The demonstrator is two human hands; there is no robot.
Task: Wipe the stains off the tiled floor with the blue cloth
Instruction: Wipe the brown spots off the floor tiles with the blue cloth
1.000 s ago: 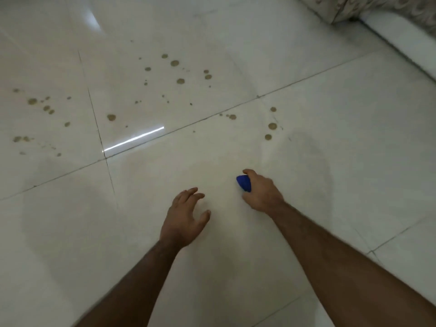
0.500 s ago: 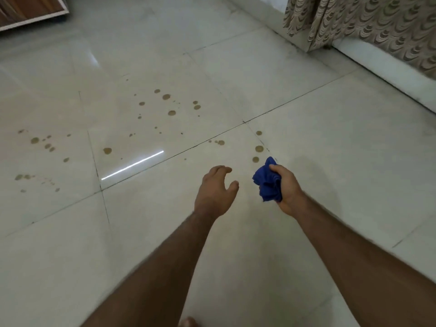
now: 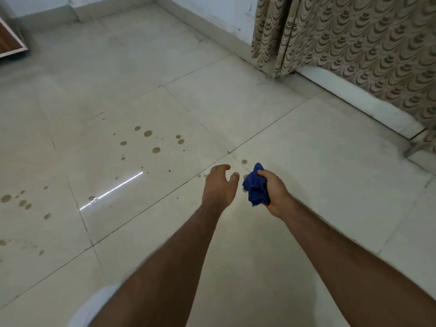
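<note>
At the bottom edge a patch of white clothing is seen, partly covered by the left forearm. Both bare forearms are stretched forward over the tiled floor. The right hand is curled round the blue cloth, which is held bunched up in the palm, with one corner sticking up past the thumb and folds hanging below the fingers. The cloth is carried above the floor; whether any part of it touches the tiles cannot be told. The left hand is held just beside the cloth, palm down, with the fingers loosely bent and nothing gripped; a narrow gap is left between its thumb and the cloth.

Just beyond the hands, small brown stains are seen near the crossing of the tile joints. Further left, a wider scatter of brown spots lies on the next tile, and more spots are spread along the left edge. A bright streak of reflected light crosses the floor between these groups.

At the far right a patterned curtain hangs down to a white ledge. A pale wall runs along the back, and a corner of wooden furniture is seen at the far left.
</note>
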